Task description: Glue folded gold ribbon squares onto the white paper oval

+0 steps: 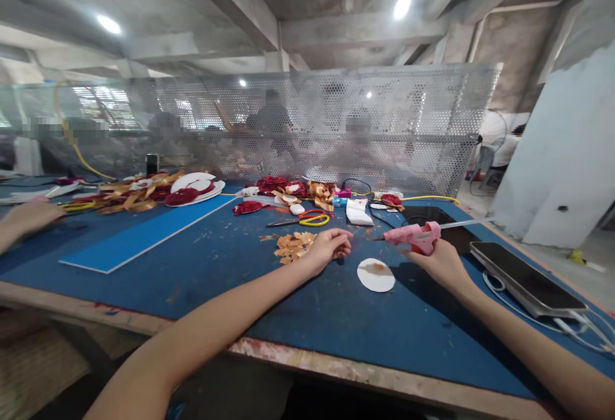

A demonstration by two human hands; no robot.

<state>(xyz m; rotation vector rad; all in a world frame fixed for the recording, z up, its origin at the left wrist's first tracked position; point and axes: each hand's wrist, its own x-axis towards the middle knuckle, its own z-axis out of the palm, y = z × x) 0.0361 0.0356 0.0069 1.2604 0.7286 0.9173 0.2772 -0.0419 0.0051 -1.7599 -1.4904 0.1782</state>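
My right hand (439,260) is wrapped round the handle of a pink hot glue gun (410,235), its nozzle pointing left and a clear glue stick (461,223) sticking out of its back. Below the nozzle, a white round disc (376,280) lies flat on the table with a small tan piece (379,267) near its upper edge. My left hand (329,248) is closed, fingers curled together just left of the nozzle; whatever is between them is hidden. Beside that hand lies a pile of tan petal-like pieces (291,246). Scissors with yellow and red handles (314,218) rest behind the pile.
A blue board (148,234) lies to the left, near another person's hand (33,218). Red and gold fabric pieces (139,191) and white discs (196,183) are heaped at the back. A phone (528,273) with white cables sits right. A perforated metal screen (312,125) stands behind.
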